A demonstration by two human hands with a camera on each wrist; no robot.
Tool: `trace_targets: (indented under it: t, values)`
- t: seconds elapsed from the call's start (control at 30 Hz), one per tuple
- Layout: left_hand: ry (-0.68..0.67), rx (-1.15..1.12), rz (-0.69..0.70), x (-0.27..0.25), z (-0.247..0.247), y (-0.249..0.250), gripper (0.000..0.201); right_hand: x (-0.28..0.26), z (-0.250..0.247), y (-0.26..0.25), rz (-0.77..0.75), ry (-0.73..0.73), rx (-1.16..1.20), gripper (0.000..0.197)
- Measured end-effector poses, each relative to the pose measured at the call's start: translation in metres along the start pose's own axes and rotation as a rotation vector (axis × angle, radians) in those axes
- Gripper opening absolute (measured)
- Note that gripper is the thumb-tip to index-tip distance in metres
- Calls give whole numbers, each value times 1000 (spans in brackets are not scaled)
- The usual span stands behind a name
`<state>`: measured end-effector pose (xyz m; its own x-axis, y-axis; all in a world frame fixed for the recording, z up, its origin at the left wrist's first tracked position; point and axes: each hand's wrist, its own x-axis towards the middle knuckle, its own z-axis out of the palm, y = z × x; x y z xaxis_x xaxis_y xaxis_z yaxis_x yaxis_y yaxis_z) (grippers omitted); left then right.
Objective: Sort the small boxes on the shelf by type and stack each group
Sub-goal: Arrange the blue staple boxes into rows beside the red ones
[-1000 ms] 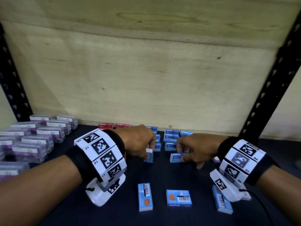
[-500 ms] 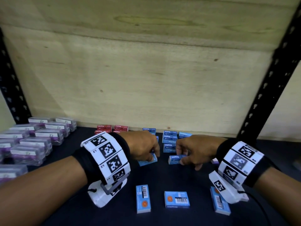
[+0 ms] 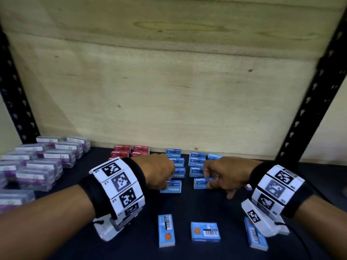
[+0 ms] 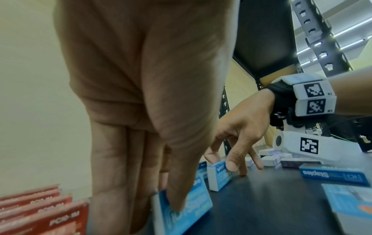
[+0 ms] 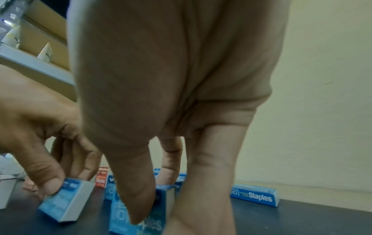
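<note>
Hands (image 3: 159,173) among blue staple boxes (image 3: 205,231).

Dim, even light; bright ceiling strips (image 4: 342,36) glare at 2 o'clock in the left wrist view. Edges bend; near hands (image 4: 153,89) blur.

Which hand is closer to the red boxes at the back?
Left. The left hand is just in front of the red boxes, holding a blue box. The right hand is farther right, holding another blue box.
</note>
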<state>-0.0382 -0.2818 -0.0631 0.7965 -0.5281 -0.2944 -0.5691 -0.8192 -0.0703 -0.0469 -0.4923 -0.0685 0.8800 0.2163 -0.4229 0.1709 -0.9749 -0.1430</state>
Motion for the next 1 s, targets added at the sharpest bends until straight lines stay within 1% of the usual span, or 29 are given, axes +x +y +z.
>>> trace_targets:
  t: [0.23,0.5,0.57,0.63,0.77,0.83,0.9,1.0]
  values:
    - [-7,21,-6,1,5,3,30,7,1,-1,2,-4,-10,18]
    - [-8,11,-8,6,6,4,34,10,1,1,3,-2,10,16]
    - [-10,2,-12,5,5,4,37,10,2,1,9,2,11,19]
    - [-19,-11,-20,2,4,3,45,8,3,2,8,11,30,25]
    - [-36,-44,-39,-5,5,0,54,-1,4,3,-38,32,106,33]
    - [-30,-68,-49,-11,5,-2,54,-7,5,5,-63,51,109,34]
    - [11,-85,-55,-19,4,-4,49,-11,5,8,-85,62,66,34]
    - [118,-2,-47,-33,1,-4,31,-20,7,12,-91,91,-15,32]
